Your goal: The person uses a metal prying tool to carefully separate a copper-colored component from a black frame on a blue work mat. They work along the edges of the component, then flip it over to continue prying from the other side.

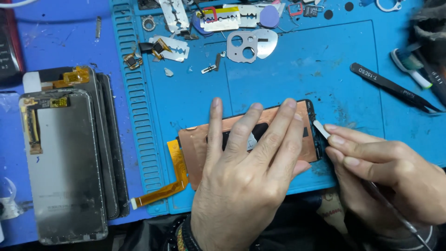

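Note:
My left hand (246, 172) lies flat, fingers spread, on a phone screen panel (202, 142) with a copper-coloured back, pressing it onto the blue work mat (297, 69). An orange flex cable (172, 186) trails from the panel's left end. My right hand (385, 172) grips a thin metal pry tool (321, 129); its flat tip touches the panel's dark right edge, and the handle runs down to the lower right.
A stack of phone screens (65, 162) lies at the left. Razor blades (174, 46), a metal camera plate (241, 46) and small parts are scattered at the mat's far side. Black tweezers (395, 88) and a brush (411, 69) lie at the right.

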